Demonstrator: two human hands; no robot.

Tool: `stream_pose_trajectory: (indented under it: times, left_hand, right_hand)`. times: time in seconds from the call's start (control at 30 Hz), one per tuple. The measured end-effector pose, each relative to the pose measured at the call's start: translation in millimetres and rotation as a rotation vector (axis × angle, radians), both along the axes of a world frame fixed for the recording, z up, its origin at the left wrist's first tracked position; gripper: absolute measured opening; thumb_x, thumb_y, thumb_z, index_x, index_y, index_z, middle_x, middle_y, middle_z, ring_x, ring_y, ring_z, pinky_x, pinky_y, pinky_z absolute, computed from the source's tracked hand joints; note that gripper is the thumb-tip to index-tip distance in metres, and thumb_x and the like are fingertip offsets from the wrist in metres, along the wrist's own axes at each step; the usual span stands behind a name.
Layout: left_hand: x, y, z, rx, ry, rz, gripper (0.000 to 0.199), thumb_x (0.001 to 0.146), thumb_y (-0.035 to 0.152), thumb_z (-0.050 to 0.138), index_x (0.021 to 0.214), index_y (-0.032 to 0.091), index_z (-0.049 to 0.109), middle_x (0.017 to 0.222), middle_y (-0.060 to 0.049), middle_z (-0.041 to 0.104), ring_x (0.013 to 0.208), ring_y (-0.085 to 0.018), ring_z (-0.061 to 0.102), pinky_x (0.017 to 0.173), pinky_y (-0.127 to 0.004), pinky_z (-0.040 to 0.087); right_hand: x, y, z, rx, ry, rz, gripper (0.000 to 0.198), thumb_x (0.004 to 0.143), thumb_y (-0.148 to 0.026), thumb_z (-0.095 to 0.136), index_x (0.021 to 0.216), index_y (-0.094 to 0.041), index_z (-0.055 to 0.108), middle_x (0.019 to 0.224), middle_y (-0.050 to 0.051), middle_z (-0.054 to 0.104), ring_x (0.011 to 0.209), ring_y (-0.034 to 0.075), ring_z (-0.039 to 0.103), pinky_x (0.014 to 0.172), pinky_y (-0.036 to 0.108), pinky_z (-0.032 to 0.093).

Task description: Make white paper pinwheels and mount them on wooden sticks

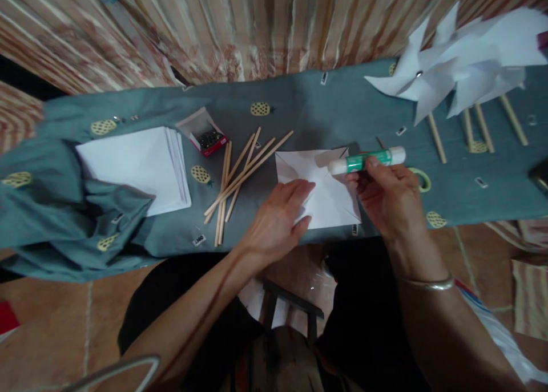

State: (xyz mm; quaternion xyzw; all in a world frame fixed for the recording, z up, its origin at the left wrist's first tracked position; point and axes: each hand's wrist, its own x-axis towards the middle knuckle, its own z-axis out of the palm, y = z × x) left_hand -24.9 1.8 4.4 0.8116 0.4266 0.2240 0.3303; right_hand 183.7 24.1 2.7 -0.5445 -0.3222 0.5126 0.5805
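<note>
A white square of paper (329, 201) with cuts running in from its corners lies before me on the cloth. My left hand (285, 215) rests on its left side, fingers stretched out and thumb apart, pressing lightly on the sheet. Between the thumb and fingers of my right hand (387, 195) is a green and white glue stick (370, 160), held nearly level over the paper's upper right part. Its left end hovers near the paper's middle; whether it touches, I cannot tell. Behind my right hand shows part of a light green ring-shaped thing (422, 180).
Several wooden sticks (240, 178) lie crossed left of the paper. Beyond them are an open red and white box of small dark metal pieces (209, 141) and a stack of white paper (137, 166). White paper pinwheels (432, 75) on sticks lie right, on the green cloth (321, 115).
</note>
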Motion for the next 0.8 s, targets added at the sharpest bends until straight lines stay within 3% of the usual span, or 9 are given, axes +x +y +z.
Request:
stream_pose_trajectory:
  times: [0.2,0.33,0.43,0.7,0.8]
  left_hand:
    - [5,6,-3.0,-0.384,-0.463,0.267,0.05,0.074,0.008,0.054,0.123,0.018,0.051,0.114,-0.007,0.063,0.105,-0.02,0.06,0.094,-0.036,0.049]
    - [14,10,-4.1,-0.563,-0.708,0.305,0.029,0.079,0.015,0.057,0.107,0.018,0.055,0.114,-0.007,0.064,0.107,-0.019,0.062,0.094,-0.033,0.049]
    - [20,12,-2.9,-0.653,-0.814,0.299,0.029,0.078,0.017,0.06,0.106,0.019,0.054,0.117,-0.008,0.064,0.106,-0.019,0.064,0.094,-0.033,0.049]
    - [21,11,0.7,-0.755,-0.771,0.243,0.035,0.077,0.025,0.063,0.112,0.02,0.061,0.11,-0.005,0.069,0.089,-0.018,0.064,0.078,-0.03,0.05]
    - [19,11,0.1,-0.709,-0.729,0.232,0.04,0.077,0.021,0.062,0.117,0.022,0.064,0.117,-0.005,0.068,0.097,-0.021,0.063,0.085,-0.033,0.049]
  right_hand:
    - [11,-7,1,-0.103,0.172,0.064,0.015,0.073,-0.035,0.08,0.076,-0.024,0.07,0.074,-0.002,0.075,0.071,0.013,0.073,0.073,0.023,0.062]
    - [10,-12,2,-0.159,0.25,0.123,0.022,0.069,-0.039,0.083,0.074,-0.023,0.068,0.073,-0.001,0.076,0.073,0.015,0.074,0.073,0.025,0.062]
    - [4,-16,4,-0.191,0.288,0.158,0.026,0.066,-0.042,0.085,0.074,-0.023,0.068,0.069,-0.001,0.075,0.067,0.014,0.073,0.066,0.023,0.061]
    - [-2,-20,5,-0.169,0.281,0.211,0.027,0.07,-0.046,0.082,0.074,-0.021,0.07,0.068,0.0,0.074,0.059,0.012,0.068,0.064,0.024,0.059]
    - [0,-19,5,-0.16,0.326,0.184,0.024,0.07,-0.042,0.083,0.075,-0.022,0.071,0.07,-0.002,0.074,0.061,0.01,0.068,0.067,0.021,0.058]
